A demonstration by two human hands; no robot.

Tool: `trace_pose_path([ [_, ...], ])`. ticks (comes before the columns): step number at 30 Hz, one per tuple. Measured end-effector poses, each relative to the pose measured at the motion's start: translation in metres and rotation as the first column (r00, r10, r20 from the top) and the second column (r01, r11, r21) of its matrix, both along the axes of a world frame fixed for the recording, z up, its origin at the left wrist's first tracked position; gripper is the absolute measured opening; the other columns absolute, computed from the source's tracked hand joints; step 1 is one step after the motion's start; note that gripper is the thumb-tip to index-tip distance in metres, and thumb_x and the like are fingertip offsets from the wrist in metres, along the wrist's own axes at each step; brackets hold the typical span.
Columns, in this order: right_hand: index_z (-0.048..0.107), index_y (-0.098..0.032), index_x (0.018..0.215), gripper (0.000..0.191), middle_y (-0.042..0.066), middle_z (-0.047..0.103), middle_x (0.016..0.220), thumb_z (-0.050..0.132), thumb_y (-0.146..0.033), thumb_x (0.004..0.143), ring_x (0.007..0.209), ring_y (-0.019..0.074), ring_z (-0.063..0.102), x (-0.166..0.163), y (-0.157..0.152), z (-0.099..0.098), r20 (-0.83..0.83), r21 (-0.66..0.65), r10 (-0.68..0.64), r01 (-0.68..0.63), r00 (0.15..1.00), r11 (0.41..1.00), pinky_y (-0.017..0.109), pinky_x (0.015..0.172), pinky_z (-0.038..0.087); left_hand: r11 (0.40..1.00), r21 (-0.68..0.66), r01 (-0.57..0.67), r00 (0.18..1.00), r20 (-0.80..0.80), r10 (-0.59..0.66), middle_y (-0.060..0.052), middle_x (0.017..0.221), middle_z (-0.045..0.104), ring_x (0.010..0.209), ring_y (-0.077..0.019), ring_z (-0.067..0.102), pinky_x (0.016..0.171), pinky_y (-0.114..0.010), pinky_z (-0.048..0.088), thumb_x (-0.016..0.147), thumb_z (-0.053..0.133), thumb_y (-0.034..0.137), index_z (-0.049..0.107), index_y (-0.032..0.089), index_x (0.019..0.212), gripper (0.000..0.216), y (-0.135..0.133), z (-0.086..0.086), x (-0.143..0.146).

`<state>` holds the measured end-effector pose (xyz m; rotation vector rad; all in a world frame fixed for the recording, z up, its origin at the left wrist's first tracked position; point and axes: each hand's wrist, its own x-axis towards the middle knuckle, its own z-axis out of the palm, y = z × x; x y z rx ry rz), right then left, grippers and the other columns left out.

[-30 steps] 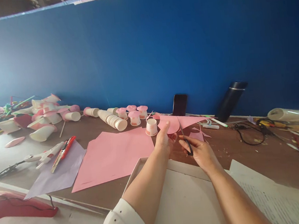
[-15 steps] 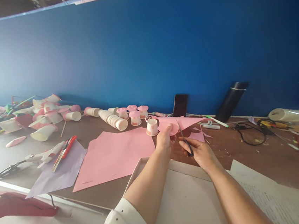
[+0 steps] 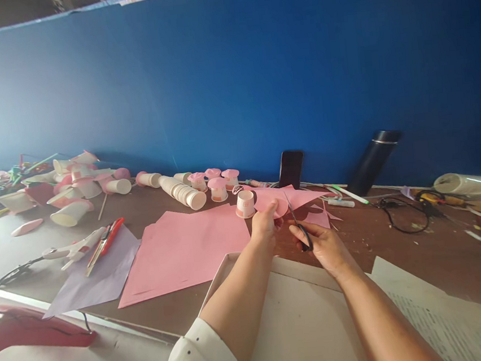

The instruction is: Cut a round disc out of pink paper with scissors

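A piece of pink paper (image 3: 299,197) is pinched in my left hand (image 3: 265,223), thumb on top. Its near edge is rounded, and a pointed part reaches out to the right. My right hand (image 3: 321,246) is closed round the black handles of a pair of scissors (image 3: 299,228), whose blades meet the paper just right of my left thumb. Left of the held paper stands a small paper cup (image 3: 245,204) with a pink band and a printed window. Pink offcuts (image 3: 318,218) lie on the table behind my right hand.
Large pink sheets (image 3: 188,253) lie left of my arms, by a purple sheet (image 3: 92,280) bearing a red cutter (image 3: 110,238) and a glue gun (image 3: 72,248). Cups with pink tops (image 3: 218,189), a phone (image 3: 291,169) and a black flask (image 3: 372,162) stand along the blue panel (image 3: 231,79).
Both hands stay nearly where they were, with the scissors still at the paper. The whole view has shifted very slightly.
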<state>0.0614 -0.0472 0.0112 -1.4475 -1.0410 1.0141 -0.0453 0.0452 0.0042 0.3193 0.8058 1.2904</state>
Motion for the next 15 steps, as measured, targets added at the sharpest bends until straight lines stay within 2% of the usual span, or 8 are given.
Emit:
trace_pose_path([
  [7, 0.085, -0.021, 0.104, 0.06, 0.001, 0.068, 0.069, 0.085, -0.067, 0.066, 0.063, 0.0165, 0.058, -0.0006, -0.0042, 0.0045, 0.01, 0.003, 0.018, -0.018, 1.0, 1.0, 0.031, 0.066, 0.048, 1.0, 0.007, 0.028, 0.999, 0.033, -0.028, -0.004, 0.086, 0.068, 0.068, -0.0116, 0.064, 0.054, -0.019, 0.046, 0.077, 0.084, 0.016, 0.066, 0.014, 0.087, 0.02, 0.0015, -0.0009, 0.0002],
  [15, 0.084, -0.02, 0.108, 0.061, 0.001, 0.068, 0.07, 0.086, -0.065, 0.067, 0.064, 0.0164, 0.059, -0.0007, -0.0039, 0.003, -0.017, -0.004, 0.023, -0.023, 1.0, 1.0, 0.031, 0.067, 0.048, 0.999, 0.028, 0.045, 0.997, 0.054, -0.046, -0.003, 0.083, 0.066, 0.067, -0.0101, 0.061, 0.055, -0.017, 0.046, 0.08, 0.08, 0.013, 0.066, 0.014, 0.089, 0.017, -0.0014, 0.0019, -0.0009],
])
